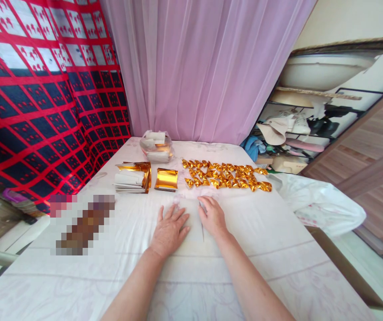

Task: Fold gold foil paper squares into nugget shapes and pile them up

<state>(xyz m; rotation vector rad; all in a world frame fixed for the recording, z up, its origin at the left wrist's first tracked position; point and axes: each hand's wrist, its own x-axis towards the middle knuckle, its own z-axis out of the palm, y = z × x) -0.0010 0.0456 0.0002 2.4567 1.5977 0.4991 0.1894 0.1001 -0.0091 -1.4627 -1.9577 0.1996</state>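
Note:
My left hand point(170, 227) lies palm down with its fingers spread, on or beside a pale flat sheet point(194, 226) that barely stands out from the white tablecloth. Bent fingers of my right hand point(213, 217) rest at the sheet's right edge, and nothing shows in them. Beyond my left hand is a small stack of gold foil paper point(167, 179). To its left stands a larger bundle of gold-and-grey sheets point(133, 178). Several folded gold foil pieces point(226, 174) form rows beyond my right hand.
A clear plastic bag point(157, 146) with more sheets sits at the table's back. A blurred patch point(84, 227) covers something at the left. White plastic point(325, 203) hangs by the right edge. Behind are a purple curtain point(194, 67) and a loaded shelf rack point(298, 111).

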